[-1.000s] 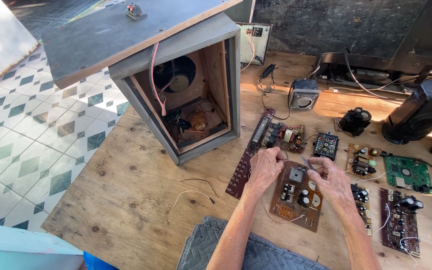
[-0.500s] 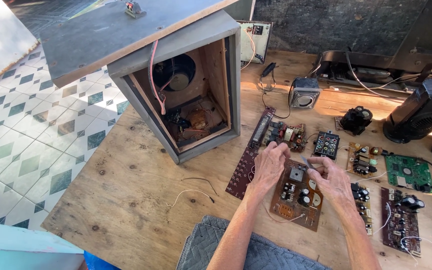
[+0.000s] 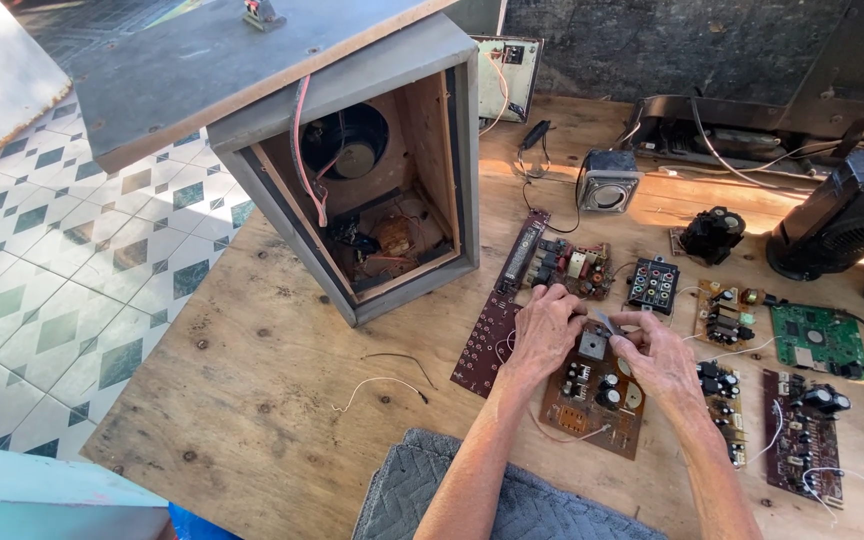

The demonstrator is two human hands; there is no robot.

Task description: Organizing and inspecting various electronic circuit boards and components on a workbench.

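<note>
Both hands are pinching at a brown board (image 3: 592, 395): left hand (image 3: 544, 330) pressing its edge, right hand (image 3: 660, 358) gripping a metal tab (image 3: 607, 322). Hard pulling risks snapping it.

- The board (image 3: 592, 395) under the left hand (image 3: 542, 335) and right hand (image 3: 664, 362) is showing brown, with black parts and a grey block.
- The strip (image 3: 487, 345) is showing dark maroon, dotted pale.
- The cabinet (image 3: 352, 130) is showing grey outside, bare tan wood inside.
- The table (image 3: 232, 400) is showing pale tan plywood.
- The floor (image 3: 42, 270) is showing white tiles with green diamonds.
- The far board (image 3: 817, 340) is showing green.
- The cloth (image 3: 402, 500) is showing grey, in a herringbone weave.
</note>
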